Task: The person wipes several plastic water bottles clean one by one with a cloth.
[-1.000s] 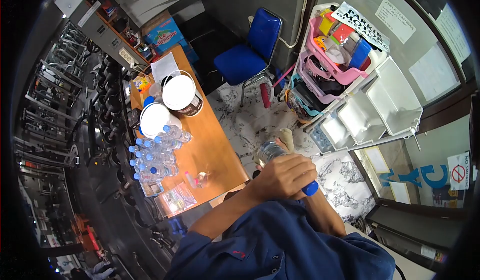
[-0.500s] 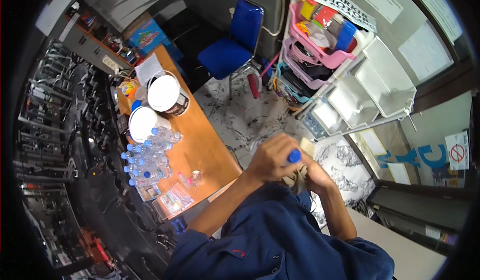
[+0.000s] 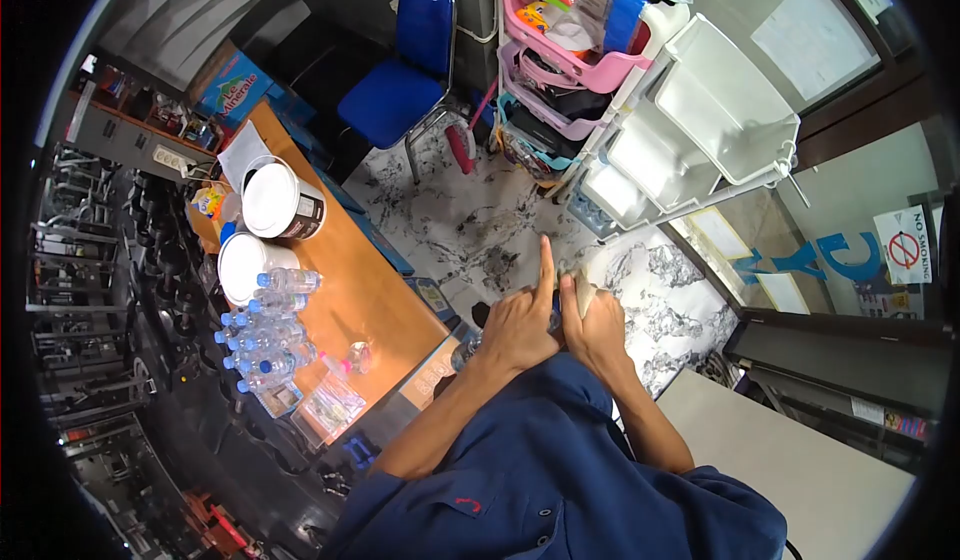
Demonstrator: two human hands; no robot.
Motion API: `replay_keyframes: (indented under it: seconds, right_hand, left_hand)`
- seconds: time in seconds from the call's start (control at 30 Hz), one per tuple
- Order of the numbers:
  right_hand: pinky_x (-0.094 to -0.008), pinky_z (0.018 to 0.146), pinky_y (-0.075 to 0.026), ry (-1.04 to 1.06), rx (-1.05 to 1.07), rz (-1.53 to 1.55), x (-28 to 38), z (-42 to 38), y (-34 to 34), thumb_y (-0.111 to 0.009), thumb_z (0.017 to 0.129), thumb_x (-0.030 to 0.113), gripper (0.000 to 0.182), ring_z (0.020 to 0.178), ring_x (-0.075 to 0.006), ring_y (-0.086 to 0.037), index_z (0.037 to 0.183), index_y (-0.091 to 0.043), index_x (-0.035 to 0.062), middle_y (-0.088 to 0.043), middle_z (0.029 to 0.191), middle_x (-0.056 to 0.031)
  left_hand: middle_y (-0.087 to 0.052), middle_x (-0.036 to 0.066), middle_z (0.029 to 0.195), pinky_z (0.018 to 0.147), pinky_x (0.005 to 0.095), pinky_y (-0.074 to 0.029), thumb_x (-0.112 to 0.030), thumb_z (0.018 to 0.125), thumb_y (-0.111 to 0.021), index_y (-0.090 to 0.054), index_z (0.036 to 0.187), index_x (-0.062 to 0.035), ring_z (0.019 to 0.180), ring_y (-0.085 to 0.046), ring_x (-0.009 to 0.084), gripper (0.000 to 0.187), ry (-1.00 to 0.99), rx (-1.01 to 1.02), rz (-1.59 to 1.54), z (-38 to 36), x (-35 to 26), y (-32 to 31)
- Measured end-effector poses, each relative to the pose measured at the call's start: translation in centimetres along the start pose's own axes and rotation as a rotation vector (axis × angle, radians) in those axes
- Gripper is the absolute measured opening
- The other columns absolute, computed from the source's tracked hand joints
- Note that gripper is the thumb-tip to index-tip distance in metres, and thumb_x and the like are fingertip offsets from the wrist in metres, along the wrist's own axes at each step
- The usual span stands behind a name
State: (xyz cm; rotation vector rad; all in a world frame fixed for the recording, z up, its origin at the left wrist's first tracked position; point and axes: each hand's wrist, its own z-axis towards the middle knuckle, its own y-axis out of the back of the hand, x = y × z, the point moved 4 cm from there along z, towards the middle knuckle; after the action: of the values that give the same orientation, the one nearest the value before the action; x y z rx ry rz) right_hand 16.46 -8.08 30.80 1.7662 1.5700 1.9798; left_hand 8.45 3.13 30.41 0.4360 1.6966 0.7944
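Note:
Both hands meet in front of my dark blue shirt. My left hand [image 3: 522,328] is wrapped round a clear plastic bottle, its index finger stretched out. Part of the bottle [image 3: 464,350] shows beside the wrist, and a little blue shows between the hands. A beige cloth [image 3: 584,296] is gripped in my right hand [image 3: 598,332], up against the bottle's blue end. Most of the bottle is hidden by the fingers. To the left, several clear bottles [image 3: 270,338] with blue caps stand grouped on the orange-brown table [image 3: 345,275].
Two white-lidded tubs [image 3: 272,202] stand on the table, near a small clear item with pink [image 3: 357,358]. Beyond are a blue chair [image 3: 395,100], stacked pink baskets [image 3: 570,60] and white bins [image 3: 690,150]. A pale tabletop [image 3: 780,450] lies at right.
My hands have moved lower and slightly left, and the left index finger has straightened. The bottle has tilted, its blue cap now mostly covered. The view has shifted.

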Motion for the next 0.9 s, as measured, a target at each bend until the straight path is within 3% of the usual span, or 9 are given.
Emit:
replay_keyframes:
  seconds: [0.17,0.2,0.3,0.33,0.43,0.57,0.73,0.83,0.9]
  right_hand:
    - [-0.0551,0.064,-0.052,0.16,0.137,0.025,-6.3,1.6,1.0,-0.052,0.11,0.033,0.038,0.073,-0.0482,-0.068,0.101,-0.07,0.0017,-0.069,0.077,-0.0275]
    - [-0.0506,0.064,-0.051,0.278,0.169,0.06,-6.9,2.0,1.3,-0.054,0.11,0.037,0.038,0.07,-0.0425,-0.068,0.104,-0.069,0.0024,-0.068,0.077,-0.0252]
    - [-0.0446,0.065,-0.051,-0.082,0.227,0.409,-9.5,1.7,2.9,-0.056,0.109,0.043,0.044,0.067,-0.0329,-0.064,0.106,-0.067,0.0005,-0.066,0.074,-0.0177]
    - [-0.0394,0.071,-0.051,-0.184,0.349,0.556,-10.6,1.0,3.7,-0.067,0.104,0.044,0.044,0.073,-0.027,-0.061,0.109,-0.066,0.0002,-0.064,0.08,-0.0131]
    - [-0.0388,0.078,-0.052,0.109,0.195,0.585,-10.5,0.3,6.1,-0.079,0.096,0.04,0.045,0.083,-0.0287,-0.064,0.112,-0.066,-0.0004,-0.067,0.094,-0.0156]
    - [-0.0395,0.08,-0.053,0.07,0.366,0.382,-12.2,0.6,7.8,-0.084,0.09,0.038,0.046,0.09,-0.033,-0.067,0.113,-0.067,0.0017,-0.067,0.1,-0.0179]
    - [-0.045,0.069,-0.056,0.131,0.358,0.062,-15.2,2.7,6.3,-0.085,0.087,0.043,0.042,0.063,-0.0348,-0.069,0.101,-0.072,0.0052,-0.07,0.076,-0.0146]
    - [-0.0437,0.079,-0.057,0.327,0.337,-0.205,-17.3,6.0,3.8,-0.087,0.082,0.042,0.048,0.089,-0.0341,-0.073,0.105,-0.071,0.0026,-0.075,0.09,-0.0138]
    - [-0.0483,0.08,-0.061,0.352,0.143,-0.369,-19.0,9.3,2.0,-0.085,0.082,0.042,0.049,0.089,-0.0408,-0.074,0.11,-0.075,0.0034,-0.077,0.092,-0.0176]
  left_hand:
    - [-0.07,0.027,0.078,0.075,0.0509,-0.059,-0.025,0.077,-0.078,0.001,0.171,-0.0016,0.076,-0.072,0.0443,0.124,-0.042,0.118,-0.024,0.7,-1.8,-2.5]
    - [-0.07,0.026,0.078,0.075,0.0511,-0.059,-0.026,0.076,-0.078,0.001,0.171,-0.0024,0.076,-0.072,0.0443,0.125,-0.066,0.119,-0.048,0.8,-2.1,-3.2]
    - [-0.07,0.026,0.08,0.076,0.0514,-0.058,-0.028,0.076,-0.079,0.002,0.17,-0.0018,0.076,-0.072,0.0442,0.128,-0.051,0.11,-0.057,1.9,-2.8,-5.3]
    - [-0.07,0.026,0.08,0.077,0.0515,-0.058,-0.028,0.075,-0.08,0.002,0.17,-0.0017,0.076,-0.071,0.0443,0.128,-0.03,0.117,-0.078,2.2,-3.1,-5.7]
    - [-0.071,0.025,0.081,0.077,0.0517,-0.058,-0.027,0.074,-0.082,0.002,0.17,-0.0022,0.076,-0.071,0.0449,0.13,-0.004,0.155,-0.099,3.9,-4.0,-6.9]
    - [-0.073,0.026,0.095,0.081,0.0495,-0.058,-0.023,0.071,-0.086,0.001,0.172,-0.0065,0.088,-0.073,0.0461,0.134,-0.004,0.315,-0.058,4.9,-4.6,-9.6]
    - [-0.069,0.03,0.122,0.097,0.0482,-0.056,-0.025,0.071,-0.088,0.0,0.172,-0.0086,0.111,-0.07,0.0475,0.136,-0.013,0.206,-0.356,6.1,-1.4,-13.1]
    - [-0.061,0.03,0.138,0.11,0.0487,-0.05,-0.029,0.075,-0.087,-0.002,0.172,-0.0075,0.128,-0.061,0.0464,0.131,-0.002,-0.036,-0.254,6.2,1.7,-13.6]
    - [-0.056,0.029,0.148,0.114,0.0484,-0.047,-0.04,0.079,-0.091,-0.008,0.171,-0.0068,0.129,-0.061,0.0456,0.128,0.267,-0.012,-0.387,3.8,7.3,-17.0]
